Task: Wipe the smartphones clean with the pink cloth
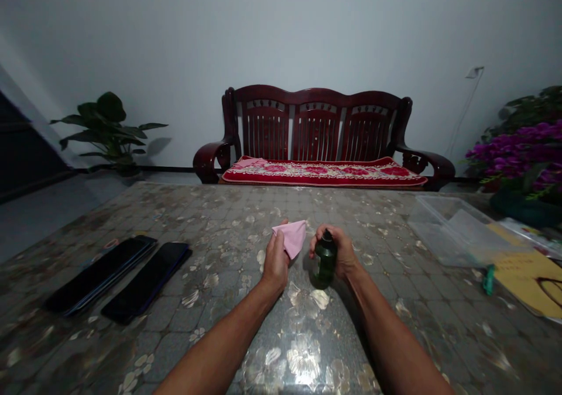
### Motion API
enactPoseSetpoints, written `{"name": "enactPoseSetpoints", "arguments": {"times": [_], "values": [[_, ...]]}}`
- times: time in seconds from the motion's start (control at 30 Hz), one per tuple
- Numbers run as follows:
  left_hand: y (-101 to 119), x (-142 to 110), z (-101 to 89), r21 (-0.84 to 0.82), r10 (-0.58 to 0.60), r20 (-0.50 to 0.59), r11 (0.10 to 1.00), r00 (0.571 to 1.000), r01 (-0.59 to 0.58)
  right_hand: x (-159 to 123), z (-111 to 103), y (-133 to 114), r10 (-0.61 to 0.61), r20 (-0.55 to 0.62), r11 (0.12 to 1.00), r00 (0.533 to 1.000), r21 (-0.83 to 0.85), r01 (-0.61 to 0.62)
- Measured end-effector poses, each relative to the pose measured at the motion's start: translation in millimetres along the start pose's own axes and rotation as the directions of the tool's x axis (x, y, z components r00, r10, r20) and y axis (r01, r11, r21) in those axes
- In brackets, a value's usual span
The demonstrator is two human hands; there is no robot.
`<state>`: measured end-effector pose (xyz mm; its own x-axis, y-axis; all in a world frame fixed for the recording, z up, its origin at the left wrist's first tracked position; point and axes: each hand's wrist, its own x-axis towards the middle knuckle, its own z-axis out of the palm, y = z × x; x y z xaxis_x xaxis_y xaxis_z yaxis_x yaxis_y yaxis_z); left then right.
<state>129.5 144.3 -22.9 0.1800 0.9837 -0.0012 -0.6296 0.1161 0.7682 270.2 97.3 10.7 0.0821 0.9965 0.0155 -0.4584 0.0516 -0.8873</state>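
My left hand (pixel 276 261) is closed on a folded pink cloth (pixel 290 236), which it holds just above the table. My right hand (pixel 341 252) is wrapped round a small dark green bottle (pixel 325 260) that stands upright on the table (pixel 219 219). The cloth and the bottle are close together, a small gap apart. The table has a glossy flower-patterned cover.
Two dark phones (pixel 99 273) (pixel 147 280) lie at the left of the table. A clear plastic box (pixel 456 231) and a yellow paper (pixel 527 275) sit at the right, by purple flowers (pixel 522 149). A dark red wooden bench (pixel 320 137) stands behind the table, a potted plant (pixel 109 129) at the left.
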Motion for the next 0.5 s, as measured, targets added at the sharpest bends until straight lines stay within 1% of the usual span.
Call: {"name": "enactPoseSetpoints", "arguments": {"times": [0.1, 0.17, 0.33, 0.5], "values": [[2.8, -0.3, -0.4, 0.049, 0.051, 0.001, 0.997, 0.999, -0.051, 0.3, 1.9, -0.8, -0.156, -0.134, 0.969, 0.979, -0.213, 0.126], [4.9, -0.4, -0.6, 0.067, 0.068, 0.002, 0.995, 0.998, -0.068, 0.9, 2.5, -1.8, -0.225, -0.175, 0.93, 0.959, -0.331, 0.158], [9.1, -0.6, 0.6, 0.059, 0.077, 0.024, 0.995, 0.997, -0.078, 1.7, 3.3, -4.7, -0.307, -0.189, 0.85, 0.933, -0.496, 0.179], [9.2, -1.6, 2.0, 0.063, 0.074, 0.021, 0.995, 0.997, -0.075, 4.0, 1.0, -1.4, -0.336, -0.18, 0.777, 0.924, -0.607, 0.164]]}}
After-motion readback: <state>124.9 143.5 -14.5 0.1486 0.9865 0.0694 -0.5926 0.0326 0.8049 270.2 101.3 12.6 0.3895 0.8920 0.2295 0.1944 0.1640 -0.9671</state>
